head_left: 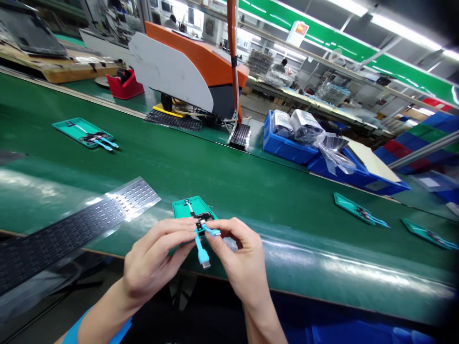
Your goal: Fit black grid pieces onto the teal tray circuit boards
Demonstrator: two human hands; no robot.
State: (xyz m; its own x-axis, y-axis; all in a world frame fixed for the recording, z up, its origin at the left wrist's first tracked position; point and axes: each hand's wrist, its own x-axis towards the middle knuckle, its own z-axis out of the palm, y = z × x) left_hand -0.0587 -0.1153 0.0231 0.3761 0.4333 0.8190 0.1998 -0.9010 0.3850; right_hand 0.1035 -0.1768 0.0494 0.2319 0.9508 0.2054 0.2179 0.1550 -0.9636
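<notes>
In front of me, near the bench's front edge, is a teal plastic casing (201,204) with a small black circuit part and a white strip inside. My left hand (158,253) grips its near left side, fingers wrapped along the edge. Two short light-blue cables come out of its near end. One blue cable (202,253) hangs toward me, its metal plug pointing down. The fingers of my right hand (238,253) pinch the other blue cable (213,232) close to the casing. The fingertips partly hide the casing's near end.
Similar teal casings with blue cables lie at the left (84,131) and right (355,209) on the green bench (251,186). A strip of dark perforated sheet (89,220) lies at left. Behind stand an orange-and-white machine (179,67), a red tape dispenser (125,85) and blue bins (290,148).
</notes>
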